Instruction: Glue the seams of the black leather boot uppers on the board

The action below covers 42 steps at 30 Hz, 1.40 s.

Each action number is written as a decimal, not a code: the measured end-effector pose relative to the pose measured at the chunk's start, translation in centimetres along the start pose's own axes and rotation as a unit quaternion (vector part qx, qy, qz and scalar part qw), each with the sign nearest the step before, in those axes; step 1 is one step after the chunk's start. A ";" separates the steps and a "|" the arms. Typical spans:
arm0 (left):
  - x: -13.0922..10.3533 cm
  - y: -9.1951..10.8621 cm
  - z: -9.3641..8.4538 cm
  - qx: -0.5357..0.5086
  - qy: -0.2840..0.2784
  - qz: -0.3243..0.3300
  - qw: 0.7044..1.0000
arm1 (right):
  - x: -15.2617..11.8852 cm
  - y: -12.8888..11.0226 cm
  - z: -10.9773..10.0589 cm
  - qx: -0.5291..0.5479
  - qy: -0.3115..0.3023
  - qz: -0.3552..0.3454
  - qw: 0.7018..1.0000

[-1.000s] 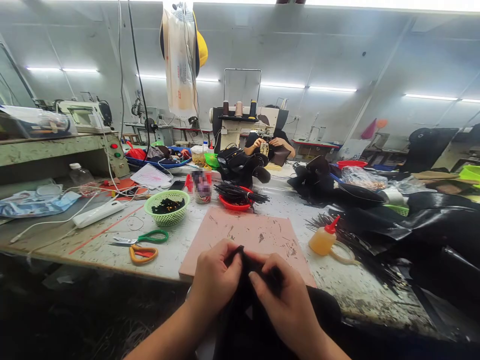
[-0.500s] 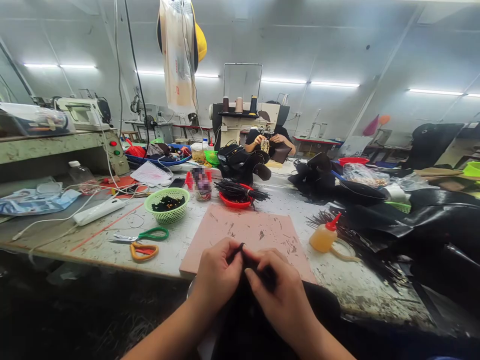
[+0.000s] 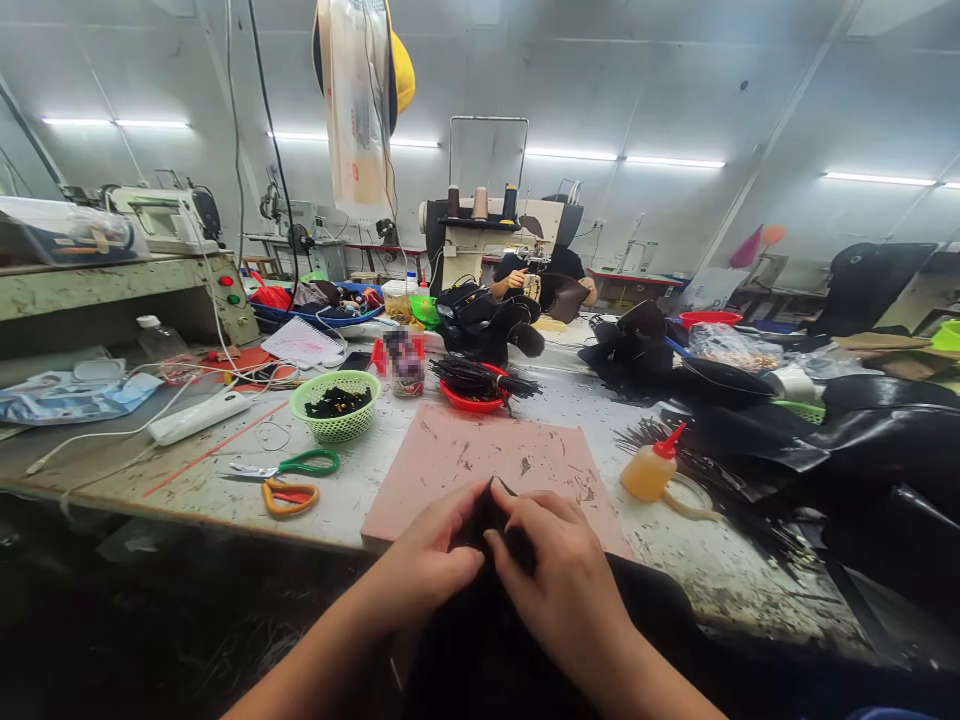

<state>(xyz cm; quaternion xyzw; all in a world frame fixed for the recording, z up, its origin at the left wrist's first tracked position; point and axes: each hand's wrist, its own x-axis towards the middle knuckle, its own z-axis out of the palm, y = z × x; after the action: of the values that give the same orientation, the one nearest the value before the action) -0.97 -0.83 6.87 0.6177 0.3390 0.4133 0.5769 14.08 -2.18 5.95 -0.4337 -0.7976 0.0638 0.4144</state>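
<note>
Between my hands is a dark, limp piece of black material point(image 3: 491, 520), held over the near edge of a pink board point(image 3: 491, 447). Its exact kind cannot be made out, as my fingers cover most of it and it blends with the dark area below. My left hand point(image 3: 431, 550) pinches it from the left, thumb bent inward. On the other side my right hand point(image 3: 562, 560) grips it with thumb and curled fingers. The fingertips of both hands nearly meet at its upper edge.
Left of the board lie green-and-orange-handled scissors point(image 3: 289, 480) and a pale green basket point(image 3: 337, 430) of black pieces. Behind it, a red bowl point(image 3: 472, 402) bears black strips. A glue bottle point(image 3: 649, 470) stands right, near black sheets point(image 3: 885, 440). A co-worker point(image 3: 566, 270) sits at a sewing machine.
My left hand has shifted its grip, its thumb now lower and apart from the fingertips. My right hand has moved slightly closer over the black material. The view has tilted a little.
</note>
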 end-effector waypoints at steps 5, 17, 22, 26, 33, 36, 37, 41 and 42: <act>-0.1 -0.9 0.0 -0.144 0.014 -0.105 0.984 | 0.9 0.0 -2.0 0.002 -0.205 0.008 0.979; -0.3 -5.2 -1.4 -0.215 0.088 -0.156 0.960 | 4.4 -1.7 -4.8 0.083 -0.442 -0.245 0.859; -4.9 -4.0 -1.7 -0.282 0.013 -0.106 0.953 | 5.0 -0.7 -4.3 0.053 -0.462 -0.193 0.864; -6.9 -1.7 -2.4 -0.107 0.045 -0.147 0.982 | 5.6 0.1 -3.7 0.066 -0.447 -0.138 0.881; -5.9 -1.3 -1.8 -0.137 0.177 -0.207 0.953 | 5.1 -0.1 -1.7 0.042 -0.402 -0.083 0.911; -5.8 -1.4 -1.3 -0.136 0.202 -0.211 0.947 | 4.4 -0.3 -1.2 0.039 -0.382 -0.111 0.917; -5.8 -1.2 -1.1 -0.144 0.207 -0.212 0.944 | 4.2 -0.3 -1.0 0.038 -0.367 -0.109 0.923; -5.6 -0.6 -0.1 -0.175 0.205 -0.194 0.943 | 3.1 -1.0 -0.4 0.024 -0.315 -0.076 0.946; -5.6 -0.5 0.1 -0.169 0.200 -0.187 0.947 | 2.9 -1.1 -0.3 0.026 -0.304 -0.069 0.950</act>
<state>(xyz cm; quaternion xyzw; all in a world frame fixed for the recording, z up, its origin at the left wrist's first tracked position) -3.30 -5.83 5.70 0.3414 0.4819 0.4647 0.6598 12.75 -0.82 8.40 -0.3269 -0.9118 0.1847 0.1664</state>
